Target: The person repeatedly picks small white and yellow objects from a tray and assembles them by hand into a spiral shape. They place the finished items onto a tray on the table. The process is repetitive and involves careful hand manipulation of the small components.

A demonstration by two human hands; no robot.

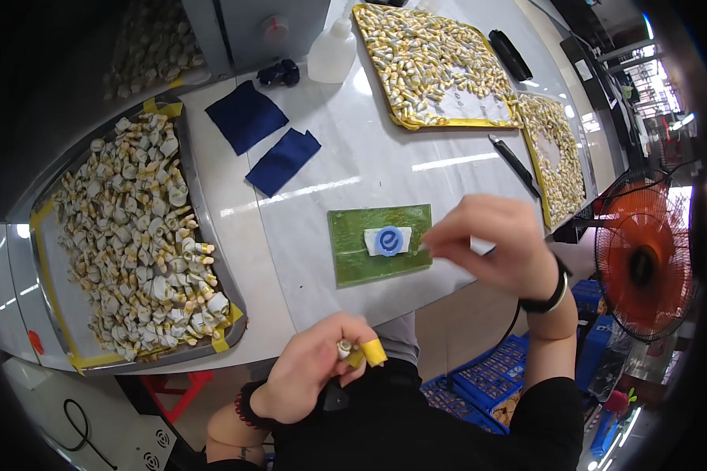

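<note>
My left hand (313,365) is closed near the table's front edge around a small white piece (343,348). Yellow tape or a yellow wrap (373,352) shows at its fingertips. My right hand (495,245) hovers by the right edge of a green mat (353,271), thumb and fingers pinched together. Whatever may be between those fingertips is too small to make out. On the mat lies a white pad (403,238), and on it sits a round blue disc (389,241) with a dark curl on its face.
A tray (204,243) heaped with white-and-yellow pieces is at the left. Two more trays (448,124) (530,157) of small yellow-and-white pieces stand at the back right. Around lie blue cloths (246,118), a squeeze bottle (332,55), a cutter knife (514,165) and an orange fan (644,263).
</note>
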